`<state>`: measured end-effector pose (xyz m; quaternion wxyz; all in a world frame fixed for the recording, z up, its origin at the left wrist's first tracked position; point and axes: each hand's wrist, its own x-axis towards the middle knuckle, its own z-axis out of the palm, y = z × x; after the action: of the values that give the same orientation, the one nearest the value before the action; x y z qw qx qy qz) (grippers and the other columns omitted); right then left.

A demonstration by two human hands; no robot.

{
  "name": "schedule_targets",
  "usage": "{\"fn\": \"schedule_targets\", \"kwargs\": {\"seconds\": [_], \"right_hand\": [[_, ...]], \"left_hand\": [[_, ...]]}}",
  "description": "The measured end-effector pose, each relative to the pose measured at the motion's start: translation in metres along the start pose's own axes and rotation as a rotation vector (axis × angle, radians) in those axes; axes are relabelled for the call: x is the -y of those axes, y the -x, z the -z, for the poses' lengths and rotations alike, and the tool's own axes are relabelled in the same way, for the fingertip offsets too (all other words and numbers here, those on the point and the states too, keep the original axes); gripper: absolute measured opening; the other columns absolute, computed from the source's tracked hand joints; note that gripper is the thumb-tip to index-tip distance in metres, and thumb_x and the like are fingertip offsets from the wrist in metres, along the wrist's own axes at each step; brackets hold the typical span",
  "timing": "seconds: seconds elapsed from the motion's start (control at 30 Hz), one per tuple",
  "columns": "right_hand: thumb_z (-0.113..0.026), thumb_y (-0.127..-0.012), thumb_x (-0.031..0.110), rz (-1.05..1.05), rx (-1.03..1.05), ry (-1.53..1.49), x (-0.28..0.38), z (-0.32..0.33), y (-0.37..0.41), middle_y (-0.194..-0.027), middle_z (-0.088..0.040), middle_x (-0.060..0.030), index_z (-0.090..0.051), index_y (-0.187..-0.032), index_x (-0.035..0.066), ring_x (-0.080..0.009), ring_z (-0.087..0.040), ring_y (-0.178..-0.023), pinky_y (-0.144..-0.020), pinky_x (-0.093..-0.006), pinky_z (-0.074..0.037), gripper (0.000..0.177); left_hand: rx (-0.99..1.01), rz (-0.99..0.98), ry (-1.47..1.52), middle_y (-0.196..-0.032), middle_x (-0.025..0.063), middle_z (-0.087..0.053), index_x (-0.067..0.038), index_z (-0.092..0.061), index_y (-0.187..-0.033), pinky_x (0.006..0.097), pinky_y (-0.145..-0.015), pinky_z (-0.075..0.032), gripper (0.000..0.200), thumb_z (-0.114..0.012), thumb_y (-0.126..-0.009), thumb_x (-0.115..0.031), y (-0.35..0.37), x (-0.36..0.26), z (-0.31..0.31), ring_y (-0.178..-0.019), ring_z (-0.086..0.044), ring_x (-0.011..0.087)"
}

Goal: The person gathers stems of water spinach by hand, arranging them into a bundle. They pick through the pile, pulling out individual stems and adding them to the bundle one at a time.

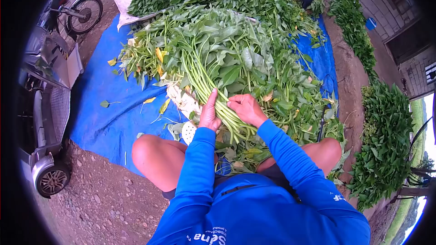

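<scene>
Our head view, facing down and forward over the blue tarp (pixel 104 113), close above our left hand (pixel 210 117), right hand (pixel 246 109)

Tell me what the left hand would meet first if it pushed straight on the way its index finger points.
The left hand points up the bundle of green stems; it would probably meet those stems first, then their leaves, though depth is unclear.
</scene>
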<state>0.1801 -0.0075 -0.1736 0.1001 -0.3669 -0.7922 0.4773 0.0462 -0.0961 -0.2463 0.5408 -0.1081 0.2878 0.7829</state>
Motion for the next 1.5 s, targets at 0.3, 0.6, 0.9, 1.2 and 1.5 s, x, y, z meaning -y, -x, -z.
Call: {"fn": "schedule_targets", "kwargs": {"seconds": [0.3, 0.6, 0.9, 1.2, 1.5], "right_hand": [[-0.070, -0.101, 0.023, 0.103, 0.160, -0.342, 0.003, -0.025, 0.004, -0.096, -0.076, -0.0122, -0.078, -0.116, 0.001, -0.0191, -0.069, -0.078, -0.076, -0.0345, -0.057, 0.028], [-0.072, -0.087, 0.030, -0.303, -0.222, 0.229, -0.058, -0.030, -0.116, -0.103, -0.076, -0.0257, -0.080, -0.105, 0.005, -0.0452, -0.073, -0.096, -0.094, -0.0498, -0.057, 0.031], [-0.068, -0.099, 0.030, -0.151, -0.277, -0.043, -0.051, 0.014, -0.095, -0.102, -0.076, -0.0257, -0.072, -0.113, 0.005, -0.0462, -0.072, -0.097, -0.088, -0.0511, -0.057, 0.029], [-0.072, -0.090, 0.028, -0.325, -0.153, 0.212, -0.054, -0.029, -0.089, -0.118, -0.074, -0.0263, -0.077, -0.110, 0.005, -0.0439, -0.070, -0.111, -0.100, -0.0495, -0.055, 0.031], [-0.063, -0.104, 0.019, -0.003, -0.377, -0.125, -0.028, 0.018, -0.072, -0.124, -0.072, -0.0265, -0.065, -0.131, 0.006, -0.0425, -0.070, -0.115, -0.101, -0.0459, -0.053, 0.030]], "left_hand": [[-0.320, -0.267, -0.409, -0.091, 0.0119, -0.073, 0.007, -0.070, -0.103, 0.0360, -0.067, -0.060, 0.022, -0.080, -0.086, -0.004, 0.045, -0.033, -0.023, -0.076, -0.072, 0.0222], [-0.321, -0.597, -0.519, -0.089, 0.0121, -0.074, 0.008, -0.071, -0.102, 0.0336, -0.065, -0.059, 0.023, -0.079, -0.091, -0.011, 0.087, -0.122, -0.073, -0.072, -0.072, 0.0197], [-0.279, -0.455, -0.389, -0.096, 0.0154, -0.076, 0.009, -0.071, -0.106, 0.0356, -0.071, -0.064, 0.021, -0.075, -0.094, -0.007, 0.071, -0.104, -0.051, -0.079, -0.075, 0.0232], [-0.257, -0.417, -0.402, -0.099, 0.0170, -0.076, 0.010, -0.070, -0.109, 0.0364, -0.073, -0.065, 0.023, -0.074, -0.095, -0.008, 0.081, -0.092, -0.066, -0.081, -0.076, 0.0245], [-0.286, -0.445, -0.426, -0.097, 0.0163, -0.076, 0.010, -0.070, -0.108, 0.0360, -0.073, -0.064, 0.025, -0.076, -0.093, -0.009, 0.082, -0.100, -0.058, -0.080, -0.075, 0.0237]]}}
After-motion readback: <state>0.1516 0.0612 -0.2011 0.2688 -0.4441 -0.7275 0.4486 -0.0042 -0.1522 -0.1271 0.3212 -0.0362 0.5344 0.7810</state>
